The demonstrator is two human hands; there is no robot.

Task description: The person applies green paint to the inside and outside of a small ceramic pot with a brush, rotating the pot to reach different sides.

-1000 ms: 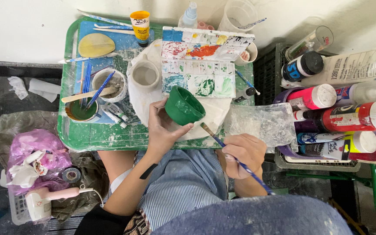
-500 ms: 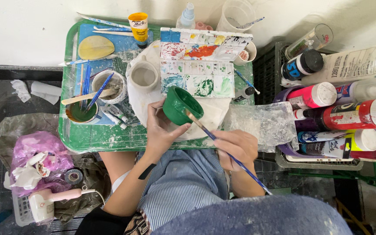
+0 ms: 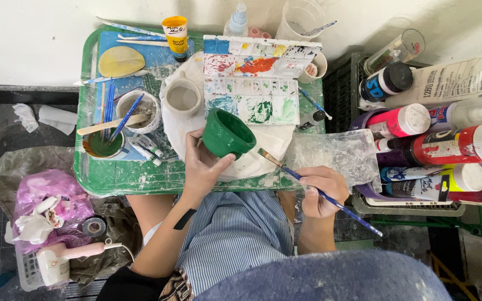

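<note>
My left hand [image 3: 201,167] grips a small green-painted cup [image 3: 227,134], tilted so its mouth faces up and right, over the front of a green tray [image 3: 124,177]. My right hand [image 3: 320,190] holds a blue-handled paintbrush [image 3: 319,190] like a pen. Its bristle tip points up-left and sits a short gap to the right of the cup, not touching it. A white paint palette [image 3: 255,78] with many colour wells, some smeared green, lies just behind the cup. An unpainted pale cup [image 3: 183,97] stands to the left of the palette on a white cloth.
A jar of green paint [image 3: 102,146] and a pot with several brushes [image 3: 138,111] stand at the tray's left. An orange paint tube [image 3: 175,34] stands at the back. Several paint bottles [image 3: 447,145] fill a crate at right. Crumpled plastic [image 3: 336,153] lies by my right hand.
The brush tip has drawn back from the cup's rim to the right. The cup has tilted slightly in my left hand.
</note>
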